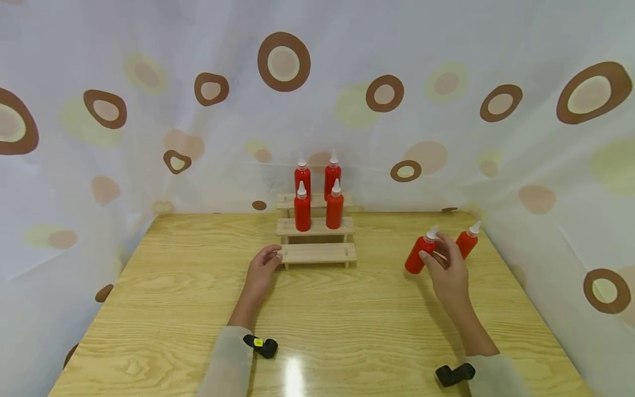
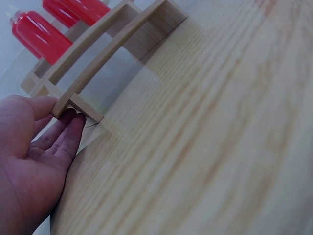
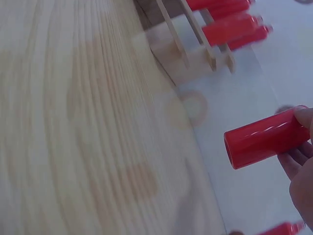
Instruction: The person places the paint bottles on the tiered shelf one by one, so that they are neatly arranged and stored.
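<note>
My right hand [image 1: 450, 270] grips a red squeeze bottle [image 1: 418, 257] with a white pointed cap, thumb on one side and fingers on the other. The bottle leans, and its flat base shows above the table in the right wrist view. Just behind that hand stands a second red bottle [image 1: 466, 243]. With thumb above and fingers below, my left hand [image 1: 262, 269] pinches the left end of the lowest step of a three-step wooden rack [image 1: 317, 253]. Two red bottles [image 1: 302, 215] stand on its middle step and two more [image 1: 332, 179] on the top step; the lowest step is bare.
The rack stands at the back of a wood-grain table [image 1: 317, 331]. A white patterned sheet [image 1: 317, 121] hangs behind the table and along both sides. Black wrist cameras [image 1: 263, 346] are strapped over the pale sleeves [image 1: 228, 358].
</note>
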Tool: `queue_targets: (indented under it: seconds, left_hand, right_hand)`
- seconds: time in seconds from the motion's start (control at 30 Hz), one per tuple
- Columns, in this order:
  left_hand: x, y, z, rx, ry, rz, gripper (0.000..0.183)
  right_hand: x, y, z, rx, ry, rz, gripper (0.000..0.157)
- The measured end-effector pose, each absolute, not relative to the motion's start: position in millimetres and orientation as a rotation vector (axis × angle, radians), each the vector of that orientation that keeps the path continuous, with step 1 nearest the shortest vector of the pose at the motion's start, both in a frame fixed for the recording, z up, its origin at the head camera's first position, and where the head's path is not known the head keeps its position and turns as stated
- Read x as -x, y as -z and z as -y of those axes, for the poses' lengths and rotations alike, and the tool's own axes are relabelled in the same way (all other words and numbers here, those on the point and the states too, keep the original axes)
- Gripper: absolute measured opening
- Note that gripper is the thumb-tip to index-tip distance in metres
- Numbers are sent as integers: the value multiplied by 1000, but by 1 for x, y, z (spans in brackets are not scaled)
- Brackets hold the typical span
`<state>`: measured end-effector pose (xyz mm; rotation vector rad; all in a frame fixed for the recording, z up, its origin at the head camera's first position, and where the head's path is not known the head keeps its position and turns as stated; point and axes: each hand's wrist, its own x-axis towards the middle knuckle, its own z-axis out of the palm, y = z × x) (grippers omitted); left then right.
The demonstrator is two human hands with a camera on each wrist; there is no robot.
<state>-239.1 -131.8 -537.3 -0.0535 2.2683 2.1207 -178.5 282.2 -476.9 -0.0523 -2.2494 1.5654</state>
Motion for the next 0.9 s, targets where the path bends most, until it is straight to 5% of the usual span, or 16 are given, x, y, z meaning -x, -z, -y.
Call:
queue_targets:
  seconds: [0.9]
  left_hand:
    - [224, 502, 131, 47, -2117, -2237, 34]
  right_hand:
    - [240, 462, -125, -434, -1733, 2296, 56]
